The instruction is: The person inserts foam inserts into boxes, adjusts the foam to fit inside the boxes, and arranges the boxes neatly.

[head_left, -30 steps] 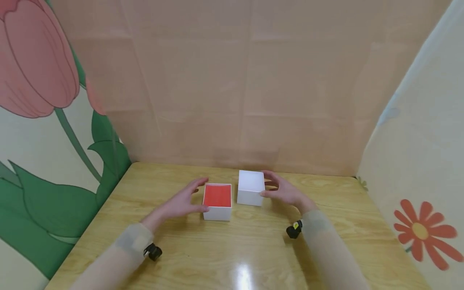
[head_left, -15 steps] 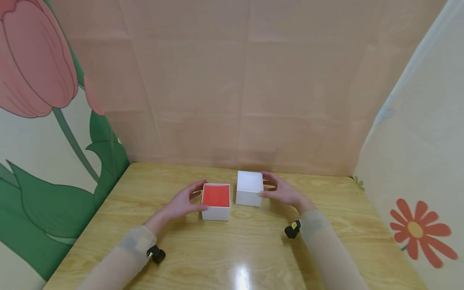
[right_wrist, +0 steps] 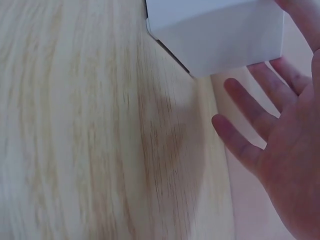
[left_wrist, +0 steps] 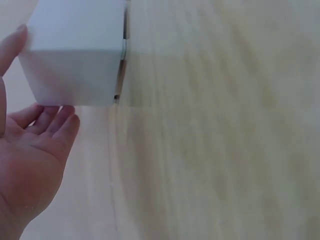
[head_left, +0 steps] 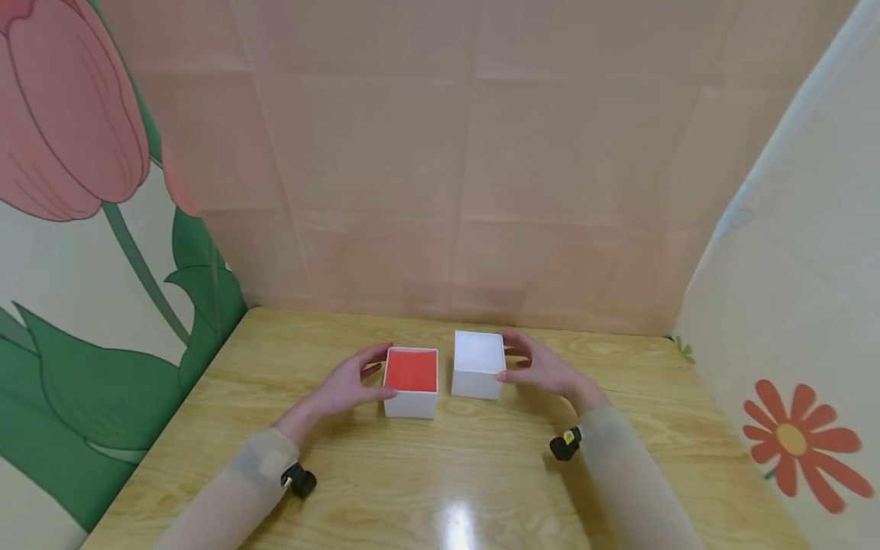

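Observation:
Two small white boxes sit side by side in the head view. On the left is the white box with the red square (head_left: 411, 371) filling its top inside a white rim. My left hand (head_left: 347, 383) holds it from the left, thumb at the front corner and fingers behind the far side. In the left wrist view, those fingers (left_wrist: 64, 122) meet the box's lower edge. The plain white box (head_left: 477, 385) on the right is gripped by my right hand (head_left: 546, 370), thumb at its near corner. The right wrist view shows two lower fingers (right_wrist: 240, 142) spread away from that box.
Both boxes are over a wooden table (head_left: 385, 489), near its back edge. Behind rises a pinkish cloth backdrop (head_left: 440, 168). Flower-printed cloth (head_left: 69, 367) stands at the left, and more with a red flower (head_left: 797, 439) at the right. Each wrist bears a small black camera (head_left: 565, 443).
My right hand and the plain white box have shifted slightly toward me and a little right. The left hand has stayed at the red-topped box, which has hardly moved.

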